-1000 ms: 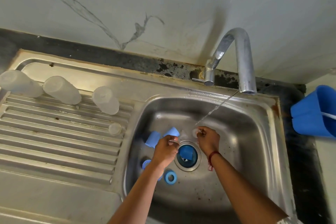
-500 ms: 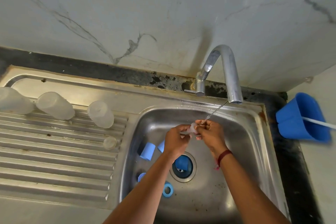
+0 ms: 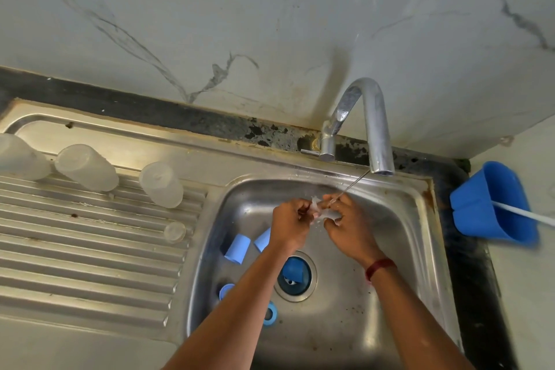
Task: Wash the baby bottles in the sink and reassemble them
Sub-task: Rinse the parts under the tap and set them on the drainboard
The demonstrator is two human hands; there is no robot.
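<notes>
Three clear bottles (image 3: 21, 158) (image 3: 87, 167) (image 3: 162, 185), three blue caps (image 3: 237, 249) (image 3: 263, 240) (image 3: 293, 269), two blue rings (image 3: 225, 290) (image 3: 271, 314), two clear teats (image 3: 327, 215) (image 3: 174, 231), two hands (image 3: 289, 224) (image 3: 350, 234)

The tap (image 3: 379, 129) hangs over the back of the sink (image 3: 420, 249). Blue caps (image 3: 237, 248) and blue rings (image 3: 271, 314) lie on the left of the sink floor. The right side shows bare steel. Bottles (image 3: 87, 167) sit along the drainboard's (image 3: 90, 252) back edge.

Head camera looks steeply down, close over the sink (image 3: 345, 324).
</notes>
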